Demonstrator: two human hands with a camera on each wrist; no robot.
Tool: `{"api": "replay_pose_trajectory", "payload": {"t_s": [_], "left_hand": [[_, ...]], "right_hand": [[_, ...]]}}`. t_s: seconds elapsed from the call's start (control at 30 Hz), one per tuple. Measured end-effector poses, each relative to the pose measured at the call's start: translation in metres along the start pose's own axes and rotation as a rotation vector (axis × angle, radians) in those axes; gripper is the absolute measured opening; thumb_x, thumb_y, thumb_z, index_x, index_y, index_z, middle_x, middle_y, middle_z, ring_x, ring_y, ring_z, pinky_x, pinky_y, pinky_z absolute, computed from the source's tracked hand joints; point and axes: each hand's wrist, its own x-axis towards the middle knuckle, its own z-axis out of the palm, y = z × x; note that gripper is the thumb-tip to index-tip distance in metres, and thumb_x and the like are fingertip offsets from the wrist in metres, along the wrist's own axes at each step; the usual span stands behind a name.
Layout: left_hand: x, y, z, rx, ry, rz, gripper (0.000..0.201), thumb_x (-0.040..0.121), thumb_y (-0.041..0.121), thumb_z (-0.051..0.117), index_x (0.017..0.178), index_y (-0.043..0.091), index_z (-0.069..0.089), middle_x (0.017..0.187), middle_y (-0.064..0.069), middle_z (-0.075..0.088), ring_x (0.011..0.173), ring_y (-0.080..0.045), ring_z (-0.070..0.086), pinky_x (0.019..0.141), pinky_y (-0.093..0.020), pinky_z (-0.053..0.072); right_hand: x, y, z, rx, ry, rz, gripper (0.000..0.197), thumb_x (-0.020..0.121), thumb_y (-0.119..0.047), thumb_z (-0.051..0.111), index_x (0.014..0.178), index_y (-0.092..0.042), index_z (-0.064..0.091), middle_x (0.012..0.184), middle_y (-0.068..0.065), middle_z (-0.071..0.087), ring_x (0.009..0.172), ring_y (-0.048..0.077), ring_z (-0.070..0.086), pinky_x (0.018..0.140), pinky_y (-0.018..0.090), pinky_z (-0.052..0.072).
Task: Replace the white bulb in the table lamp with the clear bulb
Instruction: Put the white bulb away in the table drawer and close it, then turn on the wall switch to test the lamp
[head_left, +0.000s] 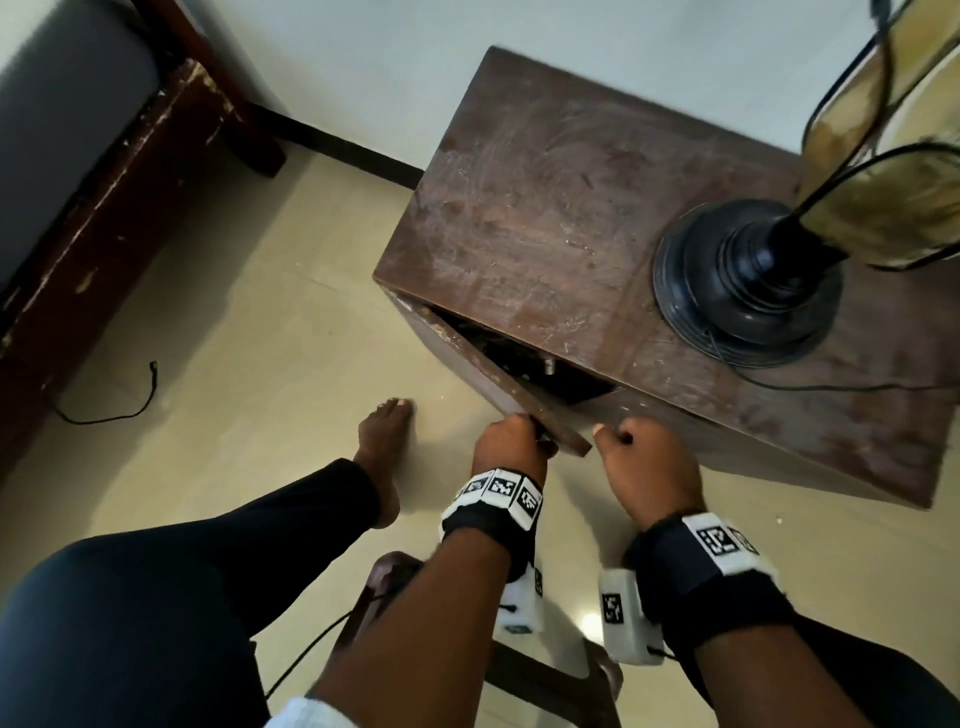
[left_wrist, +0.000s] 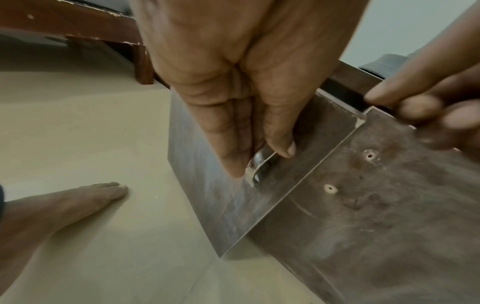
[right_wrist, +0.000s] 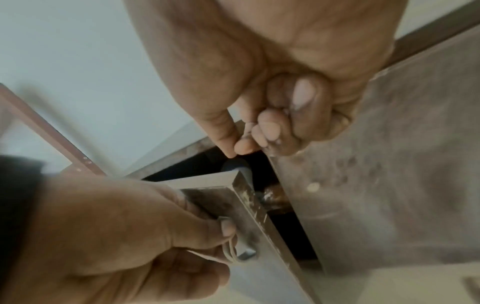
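Black table lamp (head_left: 748, 280) with round ridged base stands on the right part of a scuffed dark-brown wooden cabinet (head_left: 545, 197); its yellowish wire-framed shade (head_left: 883, 171) tilts out past the cabinet's right rear. Neither bulb can be made out; the shade blocks the socket. Thin black cord (head_left: 831, 387) trails from the lamp base across the cabinet top toward the right. At the cabinet's front, the left-hand door (head_left: 498, 384) stands swung partly outward, dark interior showing behind it, contents too dim to tell. Left hand (head_left: 509, 441) grips the small shiny metal door handle (left_wrist: 259, 166), fingers (left_wrist: 228, 144) and thumb curled round it. Right hand (head_left: 644, 457) sits just right of the door's free edge, fingers curled into a loose fist, index and thumb tips near the gap; it holds nothing visible. Both wrists carry black straps with white marker blocks. A bare foot (head_left: 384, 436) rests on the pale tiled floor (head_left: 234, 338) left of the cabinet. Dark wooden bed frame (head_left: 104, 208) further left.
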Motion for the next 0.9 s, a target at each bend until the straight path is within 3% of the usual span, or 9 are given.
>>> {"api": "replay_pose_trajectory", "payload": {"t_s": [0.1, 0.2, 0.33, 0.53, 0.7, 0.9], "left_hand": [[0.017, 0.022, 0.002, -0.009, 0.022, 0.03, 0.023, 0.088, 0.026, 0.065, 0.107, 0.014, 0.07, 0.104, -0.017, 0.071, 0.1, -0.037, 0.063, 0.079, -0.037, 0.049], [0.031, 0.035, 0.003, -0.031, 0.047, 0.043, 0.022, 0.088, 0.023, 0.064, 0.108, 0.017, 0.071, 0.104, -0.016, 0.072, 0.1, -0.037, 0.063, 0.078, -0.035, 0.049], [0.048, 0.045, 0.006, -0.069, 0.081, 0.034, 0.02, 0.087, 0.023, 0.065, 0.105, 0.017, 0.071, 0.101, -0.017, 0.072, 0.097, -0.039, 0.063, 0.076, -0.036, 0.049], [0.051, 0.046, 0.011, -0.081, 0.086, 0.019, 0.019, 0.087, 0.024, 0.064, 0.104, 0.017, 0.071, 0.101, -0.018, 0.072, 0.098, -0.039, 0.063, 0.077, -0.036, 0.051], [0.033, 0.054, 0.006, -0.087, 0.035, -0.023, 0.029, 0.085, 0.028, 0.066, 0.109, 0.013, 0.066, 0.11, -0.017, 0.069, 0.104, -0.038, 0.062, 0.083, -0.036, 0.049], [-0.004, 0.069, -0.025, 0.027, 0.042, 0.084, 0.025, 0.084, 0.029, 0.06, 0.096, 0.009, 0.07, 0.097, -0.017, 0.071, 0.094, -0.038, 0.065, 0.075, -0.034, 0.05]], "right_hand": [[-0.011, 0.009, -0.022, 0.016, 0.103, 0.035, 0.04, 0.086, -0.041, 0.051, 0.062, -0.01, 0.049, 0.059, 0.002, 0.05, 0.062, 0.027, 0.051, 0.058, 0.034, 0.039], [-0.016, 0.016, -0.033, 0.055, 0.102, 0.044, 0.036, 0.085, -0.038, 0.052, 0.068, -0.006, 0.052, 0.058, 0.001, 0.05, 0.062, 0.026, 0.053, 0.059, 0.034, 0.04], [-0.016, 0.024, -0.035, 0.088, 0.098, 0.022, 0.037, 0.083, -0.041, 0.052, 0.063, -0.01, 0.049, 0.055, 0.0, 0.049, 0.063, 0.027, 0.054, 0.065, 0.037, 0.046], [-0.015, 0.026, -0.035, 0.145, 0.122, 0.033, 0.039, 0.074, -0.048, 0.046, 0.063, -0.011, 0.047, 0.054, 0.002, 0.05, 0.061, 0.027, 0.055, 0.066, 0.041, 0.049], [-0.017, 0.023, -0.051, 0.204, 0.123, -0.001, 0.04, 0.084, -0.04, 0.055, 0.063, -0.007, 0.046, 0.056, 0.001, 0.049, 0.058, 0.023, 0.049, 0.056, 0.034, 0.039], [-0.039, 0.012, -0.082, 0.243, 0.178, -0.069, 0.031, 0.089, -0.031, 0.058, 0.068, -0.01, 0.052, 0.063, 0.001, 0.054, 0.067, 0.028, 0.054, 0.058, 0.034, 0.036]]}}
